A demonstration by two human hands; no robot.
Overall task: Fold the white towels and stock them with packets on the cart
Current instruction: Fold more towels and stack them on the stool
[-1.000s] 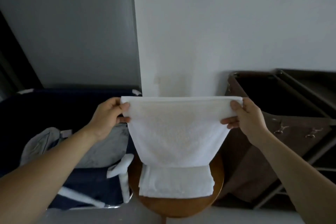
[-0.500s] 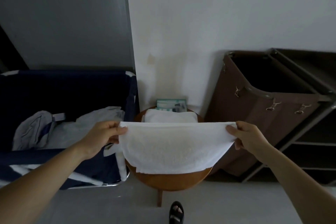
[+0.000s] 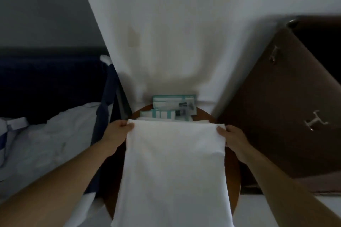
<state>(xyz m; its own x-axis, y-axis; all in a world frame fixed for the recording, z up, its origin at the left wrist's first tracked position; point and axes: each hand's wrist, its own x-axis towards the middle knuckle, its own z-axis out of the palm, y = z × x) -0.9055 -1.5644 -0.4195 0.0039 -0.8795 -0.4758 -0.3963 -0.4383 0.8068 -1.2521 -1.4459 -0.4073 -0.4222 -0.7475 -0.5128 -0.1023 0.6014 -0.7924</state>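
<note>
A white towel (image 3: 173, 167) lies stretched over the round wooden stool (image 3: 232, 167), its near end hanging off the front. My left hand (image 3: 116, 134) pinches its far left corner and my right hand (image 3: 230, 137) pinches its far right corner. Under the far edge shows a sliver of another folded white towel (image 3: 201, 121). Teal and white packets (image 3: 173, 106) stand behind the towels, against the wall.
A navy laundry bin (image 3: 103, 97) with crumpled white linen (image 3: 46, 142) stands at the left. At the right is the brown fabric bag of the cart (image 3: 280, 107), with metal clips on its side. A white wall rises behind the stool.
Both hands lowered the towel from in the air down onto the stool, over the folded towel. The view has tilted down and moved closer.
</note>
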